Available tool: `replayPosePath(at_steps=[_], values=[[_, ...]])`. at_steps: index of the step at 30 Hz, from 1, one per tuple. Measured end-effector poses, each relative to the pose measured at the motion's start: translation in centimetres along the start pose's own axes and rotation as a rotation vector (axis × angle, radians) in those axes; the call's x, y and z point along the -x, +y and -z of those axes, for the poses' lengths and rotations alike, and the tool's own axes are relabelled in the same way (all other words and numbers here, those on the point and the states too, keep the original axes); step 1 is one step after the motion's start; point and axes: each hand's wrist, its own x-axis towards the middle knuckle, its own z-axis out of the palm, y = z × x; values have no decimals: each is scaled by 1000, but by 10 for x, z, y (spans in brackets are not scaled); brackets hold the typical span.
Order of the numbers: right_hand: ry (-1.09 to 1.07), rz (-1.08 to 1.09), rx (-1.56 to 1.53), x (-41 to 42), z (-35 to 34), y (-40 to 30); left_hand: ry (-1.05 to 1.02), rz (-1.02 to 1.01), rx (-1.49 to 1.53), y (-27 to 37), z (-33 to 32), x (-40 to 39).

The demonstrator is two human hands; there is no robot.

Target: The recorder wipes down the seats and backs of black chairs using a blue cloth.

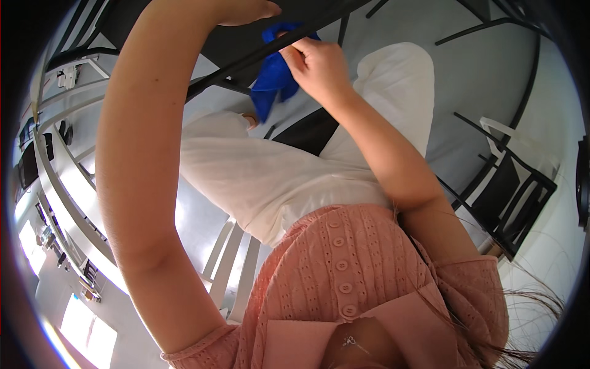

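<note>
A blue cloth [275, 80] hangs from my right hand [315, 57], which grips it against a long black rail [249, 60] of dark furniture. Part of the cloth shows on the far side of the rail, and a loose end dangles below. My left hand [249, 13] lies at the top edge of the picture, over a flat dark panel [230, 44]; most of its fingers are cut off or hidden, and what it touches is unclear.
My legs in white trousers [396, 78] are spread below the rail. Black-framed chairs [502, 193] stand at the right, a white slatted chair [226, 258] at lower left. White curved rails [69, 203] run along the left, with black furniture bars above them.
</note>
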Motion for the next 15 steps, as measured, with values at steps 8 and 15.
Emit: replayPosePath(at_steps=[8, 15], values=[[-39, -362, -127, -47, 51, 9, -35, 30, -4, 8, 10, 12], [95, -305, -291, -16, 20, 1, -93, 99, 72, 16, 16, 10]])
